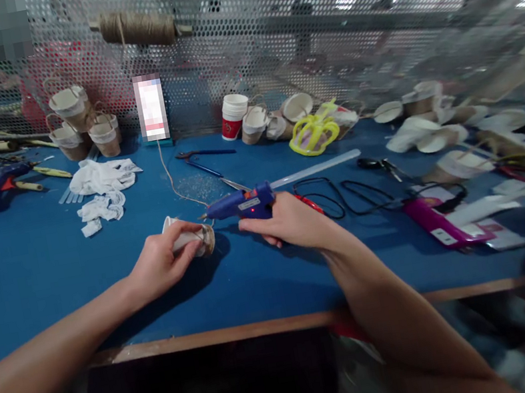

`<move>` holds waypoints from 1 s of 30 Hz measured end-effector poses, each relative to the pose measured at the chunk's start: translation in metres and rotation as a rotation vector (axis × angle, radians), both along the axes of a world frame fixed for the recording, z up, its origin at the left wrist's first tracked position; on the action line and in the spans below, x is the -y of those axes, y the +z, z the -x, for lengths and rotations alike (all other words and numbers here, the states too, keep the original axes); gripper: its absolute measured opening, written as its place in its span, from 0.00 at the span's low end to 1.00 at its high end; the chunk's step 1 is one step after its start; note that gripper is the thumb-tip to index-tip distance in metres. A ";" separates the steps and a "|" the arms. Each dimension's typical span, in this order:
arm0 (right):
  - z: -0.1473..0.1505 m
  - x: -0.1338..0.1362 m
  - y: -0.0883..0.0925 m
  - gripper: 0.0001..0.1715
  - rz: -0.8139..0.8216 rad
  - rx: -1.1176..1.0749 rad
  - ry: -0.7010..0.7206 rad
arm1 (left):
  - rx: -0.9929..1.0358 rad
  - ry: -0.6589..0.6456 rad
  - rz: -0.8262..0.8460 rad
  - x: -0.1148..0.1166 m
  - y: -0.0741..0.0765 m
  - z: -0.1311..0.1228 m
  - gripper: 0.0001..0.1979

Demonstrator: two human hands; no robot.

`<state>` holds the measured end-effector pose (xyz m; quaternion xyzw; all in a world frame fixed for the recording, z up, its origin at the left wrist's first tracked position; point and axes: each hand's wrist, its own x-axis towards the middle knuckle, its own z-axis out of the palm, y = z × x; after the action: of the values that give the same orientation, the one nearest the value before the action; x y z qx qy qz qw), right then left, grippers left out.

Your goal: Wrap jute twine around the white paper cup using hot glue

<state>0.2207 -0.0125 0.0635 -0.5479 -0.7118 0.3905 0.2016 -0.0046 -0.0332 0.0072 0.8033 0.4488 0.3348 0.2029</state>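
Observation:
My left hand (164, 258) grips a small white paper cup (183, 237) on its side, with brown twine wound around its base, which points right. A thin strand of twine (172, 182) runs from the back of the table toward the cup. My right hand (290, 222) is closed around a blue hot glue gun (243, 204), and a red light glows on its body. The gun's nozzle points left, close to the twine-wrapped end of the cup. I cannot tell whether it touches. A long clear glue stick (318, 167) sticks out from the gun's back.
A twine spool (137, 29) hangs on the mesh wall. Twine-wrapped cups (69, 108) stand at back left, near white scraps (104, 175). Blue-handled pliers (204, 156) and scissors (234, 183) lie ahead. Yellow basket (314, 133), black cable (360, 189), purple power strip (442, 222) are rightward.

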 end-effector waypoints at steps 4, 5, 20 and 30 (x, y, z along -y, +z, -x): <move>-0.012 -0.018 -0.003 0.11 -0.093 -0.199 -0.154 | 0.037 -0.029 -0.043 -0.002 -0.001 0.001 0.12; -0.016 -0.025 -0.005 0.11 -0.130 -0.218 -0.220 | 0.041 -0.029 -0.058 -0.002 -0.001 0.001 0.12; -0.053 -0.103 -0.039 0.19 -0.128 0.414 -0.570 | 0.022 -0.133 -0.250 0.004 0.001 0.001 0.10; -0.007 -0.060 -0.011 0.24 -0.223 0.453 -0.303 | 0.006 -0.245 -0.415 0.007 0.001 -0.001 0.09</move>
<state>0.2277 0.0477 0.0529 -0.6956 -0.6874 0.1428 0.1525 -0.0035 -0.0398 0.0082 0.8752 0.2690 0.3951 0.0740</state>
